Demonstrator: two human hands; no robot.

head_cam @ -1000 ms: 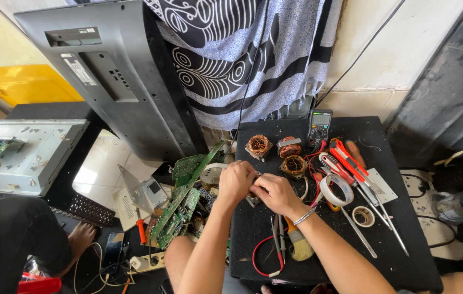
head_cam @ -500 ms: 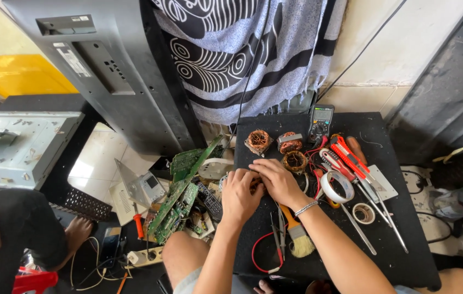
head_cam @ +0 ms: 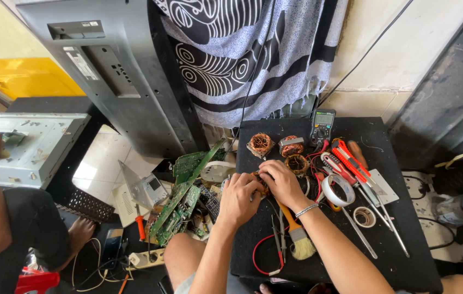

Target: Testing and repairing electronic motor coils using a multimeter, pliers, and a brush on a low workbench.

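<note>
Both hands are curled tight around a small copper coil part (head_cam: 262, 182) in the middle of the black surface (head_cam: 406, 256). The left hand (head_cam: 239, 197) grips one side, and the right hand (head_cam: 281, 182) grips the other. A paintbrush (head_cam: 298, 238) lies just below them.

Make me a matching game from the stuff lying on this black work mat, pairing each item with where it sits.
Items:
1. black handheld multimeter
2. wooden-handled paintbrush with pale bristles
3. large white roll of tape
4. loose copper wire coil

Places:
A. just right of the right hand
B. far edge of the mat, by the patterned cloth
C. under the right forearm, bristles toward the near edge
D. far left part of the mat

Pairs: 1-B, 2-C, 3-A, 4-D
</note>
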